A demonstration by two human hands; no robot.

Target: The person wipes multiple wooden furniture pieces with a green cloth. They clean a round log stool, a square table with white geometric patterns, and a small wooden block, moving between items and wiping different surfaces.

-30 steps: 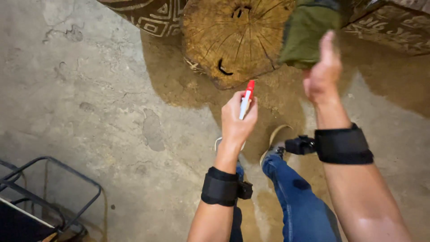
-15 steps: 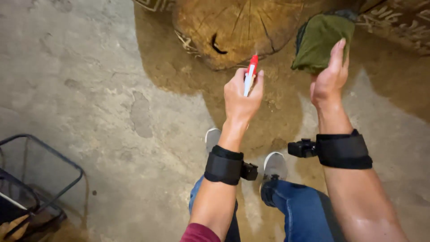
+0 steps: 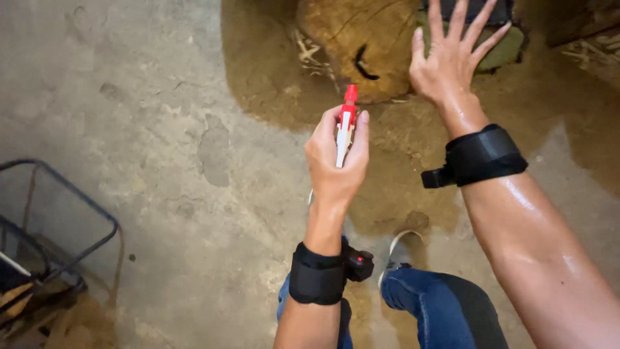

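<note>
My left hand point(image 3: 336, 161) grips a red and white pen-like marker point(image 3: 345, 123), its red tip pointing up toward a round wooden log stump point(image 3: 352, 39). Farther right, my right hand point(image 3: 452, 55) is spread with fingers apart, held over the stump's right edge and an olive green cloth point(image 3: 507, 52) that lies next to the stump. That hand holds nothing. Both wrists wear black bands with small devices. My legs in blue jeans point(image 3: 445, 310) and a pale shoe point(image 3: 400, 249) show below.
The floor point(image 3: 161, 129) is rough grey concrete, with a brown wet-looking patch point(image 3: 271, 71) around the stump. A dark metal wire rack point(image 3: 45, 239) stands at the lower left with wood scraps under it.
My right hand let go of the green cloth, which now rests beside the stump, and opened wide. My left hand with the marker stayed raised. The view tilted down and closer.
</note>
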